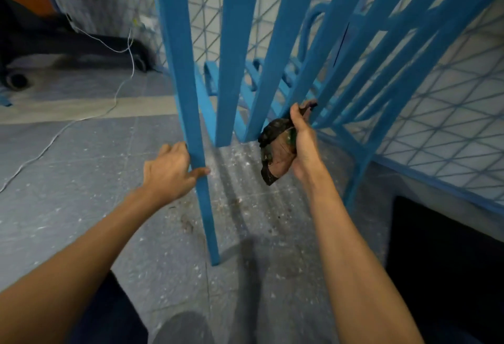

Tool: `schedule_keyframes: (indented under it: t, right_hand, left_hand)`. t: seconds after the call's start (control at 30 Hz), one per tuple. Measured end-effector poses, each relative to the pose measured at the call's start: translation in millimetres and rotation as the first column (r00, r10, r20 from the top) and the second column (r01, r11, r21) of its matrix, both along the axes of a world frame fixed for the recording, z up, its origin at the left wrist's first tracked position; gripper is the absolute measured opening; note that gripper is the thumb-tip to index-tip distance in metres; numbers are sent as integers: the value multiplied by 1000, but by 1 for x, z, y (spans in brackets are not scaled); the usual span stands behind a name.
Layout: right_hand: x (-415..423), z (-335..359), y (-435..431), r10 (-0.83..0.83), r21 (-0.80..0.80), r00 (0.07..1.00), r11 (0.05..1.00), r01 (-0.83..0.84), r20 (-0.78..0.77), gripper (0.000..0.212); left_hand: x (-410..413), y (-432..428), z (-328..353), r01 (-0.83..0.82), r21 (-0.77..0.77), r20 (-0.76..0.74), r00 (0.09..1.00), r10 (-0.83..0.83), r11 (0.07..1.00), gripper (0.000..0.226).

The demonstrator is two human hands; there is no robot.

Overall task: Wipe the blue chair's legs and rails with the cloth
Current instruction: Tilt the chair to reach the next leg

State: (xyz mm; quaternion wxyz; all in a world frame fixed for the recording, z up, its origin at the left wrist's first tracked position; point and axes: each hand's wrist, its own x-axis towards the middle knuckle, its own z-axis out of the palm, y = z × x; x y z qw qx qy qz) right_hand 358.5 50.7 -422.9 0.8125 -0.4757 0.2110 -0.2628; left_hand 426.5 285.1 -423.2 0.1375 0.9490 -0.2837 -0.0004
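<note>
The chair (pixel 191 98) has a flat blue coat of paint, matt and faintly grainy along its legs and rails. The cloth (pixel 275 150) is soft, crumpled fabric, dark, with brown and green patches. The floor (pixel 81 180) is dull grey tile, flecked with white specks and brown smears. The mesh panel (pixel 441 125) is thin wire painted blue.

The blue chair (pixel 237 43), its flat painted legs and rails slanting across the view, has its nearest leg (pixel 206 207) planted on the floor. The cloth (pixel 275 150), dark, stained and crumpled, hangs bunched against a lower rail, gripped by the right hand (pixel 304 139).
</note>
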Motion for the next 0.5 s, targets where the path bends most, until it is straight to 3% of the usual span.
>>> schedule_keyframes:
  t: [0.1,0.23,0.37,0.5]
  right_hand:
    - [13,0,26,-113,-64,993,992,110,-40,46]
    - [29,6,59,-144,-103,989,984,142,-15,22]
    - [45,8,85,-205,-167,976,967,190,-76,38]
    - [57,12,97,-249,-275,962,938,211,-111,35]
  left_hand:
    - [20,15,2,-51,50,8,999,50,997,57]
    - [55,35,-2,-101,97,45,994,97,990,55]
    - [86,40,-5,-169,76,43,985,166,983,52]
    - [112,31,-7,-237,81,34,971,235,968,51]
